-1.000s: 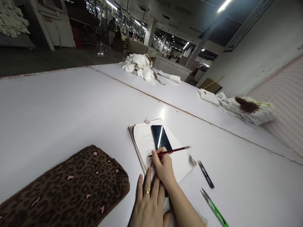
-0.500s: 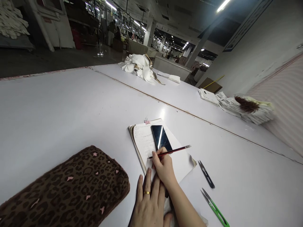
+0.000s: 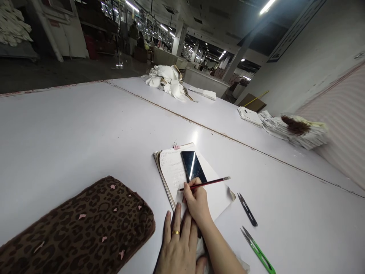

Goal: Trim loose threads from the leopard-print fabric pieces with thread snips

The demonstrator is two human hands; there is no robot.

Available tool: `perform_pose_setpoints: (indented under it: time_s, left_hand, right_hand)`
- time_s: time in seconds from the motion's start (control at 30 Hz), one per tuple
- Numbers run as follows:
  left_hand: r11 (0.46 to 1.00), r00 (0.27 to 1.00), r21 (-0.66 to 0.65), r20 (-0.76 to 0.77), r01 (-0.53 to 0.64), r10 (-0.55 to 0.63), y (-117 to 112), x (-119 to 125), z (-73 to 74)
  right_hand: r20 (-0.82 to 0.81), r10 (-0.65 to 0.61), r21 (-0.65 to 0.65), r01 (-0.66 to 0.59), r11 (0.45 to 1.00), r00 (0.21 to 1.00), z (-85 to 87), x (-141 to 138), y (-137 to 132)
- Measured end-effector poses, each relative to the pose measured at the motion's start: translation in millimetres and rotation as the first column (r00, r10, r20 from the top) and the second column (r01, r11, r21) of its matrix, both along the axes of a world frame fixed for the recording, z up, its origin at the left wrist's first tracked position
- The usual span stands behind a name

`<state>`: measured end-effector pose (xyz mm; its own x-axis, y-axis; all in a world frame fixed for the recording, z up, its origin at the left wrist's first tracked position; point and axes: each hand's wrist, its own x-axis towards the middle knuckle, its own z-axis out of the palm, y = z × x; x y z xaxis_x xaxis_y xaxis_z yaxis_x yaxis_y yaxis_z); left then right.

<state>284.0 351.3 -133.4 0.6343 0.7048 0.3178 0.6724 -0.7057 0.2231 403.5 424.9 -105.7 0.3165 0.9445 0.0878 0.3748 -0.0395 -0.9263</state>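
My right hand (image 3: 196, 199) is closed around a dark red pencil (image 3: 211, 182), its tip against the lower left of a notebook page (image 3: 172, 167) with handwriting on it. A smartphone (image 3: 193, 165) with a dark screen lies on the page just above that hand. A pink binder clip (image 3: 176, 146) grips the notebook's top edge. Flat at the notebook's lower edge, my left hand (image 3: 181, 243) has its fingers stretched out and a gold ring on one of them. Something whitish under my wrists is mostly hidden.
Brown leopard-print fabric (image 3: 82, 228) lies at the left. To the right are black thread snips (image 3: 247, 209) and green-handled snips (image 3: 258, 249). Farther back sit a white cloth heap (image 3: 168, 82) and stacked white pieces (image 3: 296, 131). A seam (image 3: 199, 123) crosses the white table.
The whole view has shifted very slightly. Both hands, the pencil and the phone keep nearly the same places on the notebook.
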Motion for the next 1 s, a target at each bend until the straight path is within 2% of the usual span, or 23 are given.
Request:
perform_pose_setpoints:
  time_s: [0.23,0.43,0.63,1.0]
  left_hand:
    - [1.000,1.000,-0.008,-0.003,0.000,0.000,-0.5,1.6,0.6]
    - [1.000,1.000,0.001,-0.014,-0.003,0.003,0.2,0.6,1.5]
    - [1.000,1.000,0.011,-0.017,-0.007,0.007,0.3,0.3,0.5]
    - [1.000,1.000,0.013,-0.026,-0.009,0.009,0.1,0.4,0.0]
  right_hand:
    - [0.009,-0.004,0.004,0.004,1.000,1.000,2.4,-0.8,0.5]
    - [-0.006,-0.074,0.012,0.074,0.997,0.997,2.0,-1.8,-1.7]
    - [0.008,-0.035,0.007,0.035,0.999,0.999,-1.0,0.9,-0.3]
    - [0.043,-0.078,0.009,0.078,0.997,0.996,2.8,-1.9,-1.1]
